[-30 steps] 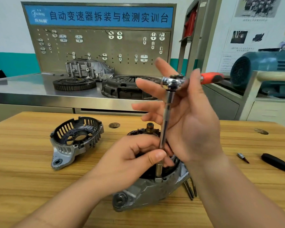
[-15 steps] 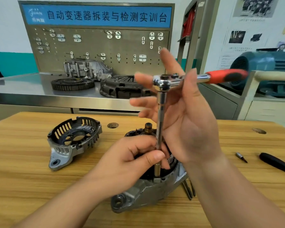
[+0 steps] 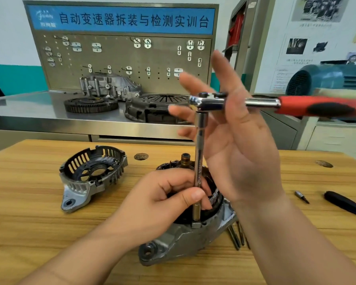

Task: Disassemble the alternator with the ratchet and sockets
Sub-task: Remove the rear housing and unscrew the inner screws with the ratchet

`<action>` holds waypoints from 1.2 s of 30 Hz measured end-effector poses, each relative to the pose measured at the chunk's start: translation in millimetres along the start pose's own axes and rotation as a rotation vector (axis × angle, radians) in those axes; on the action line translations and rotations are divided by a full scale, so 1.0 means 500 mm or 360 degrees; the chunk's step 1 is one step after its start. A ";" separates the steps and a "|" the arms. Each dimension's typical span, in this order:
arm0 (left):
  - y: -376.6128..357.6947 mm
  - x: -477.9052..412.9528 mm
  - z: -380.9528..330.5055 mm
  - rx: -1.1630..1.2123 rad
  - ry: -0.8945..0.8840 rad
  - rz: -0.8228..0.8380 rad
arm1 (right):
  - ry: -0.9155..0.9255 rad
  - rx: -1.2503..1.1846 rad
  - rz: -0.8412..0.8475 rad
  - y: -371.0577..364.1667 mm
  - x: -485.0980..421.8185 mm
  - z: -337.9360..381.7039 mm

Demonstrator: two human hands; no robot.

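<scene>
On the wooden surface (image 3: 29, 202), small steel socket (image 3: 196, 212) seated at the rim of the grey cast alternator body (image 3: 183, 241); chrome ratchet with red handle (image 3: 214, 102) has swung further right. Steel extension bar (image 3: 199, 145) pinched by left hand (image 3: 162, 198); right hand (image 3: 245, 153) fingers (image 3: 219, 64) straight, pushing. Fastener likely backing out.

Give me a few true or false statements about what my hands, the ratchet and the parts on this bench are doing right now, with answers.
1. The left hand pinches the extension bar just above the alternator. True.
2. The ratchet has a blue handle. False: it is red and black.
3. The end cover lies on the wooden table, apart from the alternator. True.
4. The right hand is clenched round the ratchet's handle. False: its fingers are straight and spread at the ratchet's head; the handle sticks out free.
5. The loose bit lies inside the end cover. False: it lies on the table near a black handle.
</scene>
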State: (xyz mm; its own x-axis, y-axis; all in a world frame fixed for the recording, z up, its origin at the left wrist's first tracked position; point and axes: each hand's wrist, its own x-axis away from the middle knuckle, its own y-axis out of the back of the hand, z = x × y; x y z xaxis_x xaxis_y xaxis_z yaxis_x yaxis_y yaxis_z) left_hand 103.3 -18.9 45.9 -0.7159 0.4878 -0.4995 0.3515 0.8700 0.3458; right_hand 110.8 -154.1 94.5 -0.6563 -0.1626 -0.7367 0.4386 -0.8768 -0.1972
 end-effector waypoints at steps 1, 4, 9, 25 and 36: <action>-0.001 -0.001 0.001 0.0018 0.0009 -0.0024 | 0.0042 0.0197 0.0036 -0.001 0.002 0.003; -0.002 -0.003 0.002 0.0042 0.0030 -0.0071 | -0.0045 0.0607 -0.0039 0.003 0.006 -0.007; -0.001 0.001 0.002 0.0019 0.0012 -0.0006 | -0.0116 -0.0088 0.0010 0.000 -0.008 -0.001; -0.002 0.002 0.005 0.0045 -0.0035 0.0007 | -0.0213 -0.0276 0.0101 -0.003 -0.007 -0.004; -0.003 0.000 0.008 0.0098 -0.0033 -0.0004 | -0.0159 -0.0334 0.0119 -0.003 -0.009 0.001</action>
State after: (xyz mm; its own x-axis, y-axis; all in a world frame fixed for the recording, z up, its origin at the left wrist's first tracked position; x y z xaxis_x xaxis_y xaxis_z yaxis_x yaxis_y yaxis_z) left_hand 105.1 -19.8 41.9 -0.7045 0.4866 -0.5166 0.3867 0.8736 0.2955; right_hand 112.7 -152.6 98.5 -0.6699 -0.2766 -0.6890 0.5993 -0.7492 -0.2820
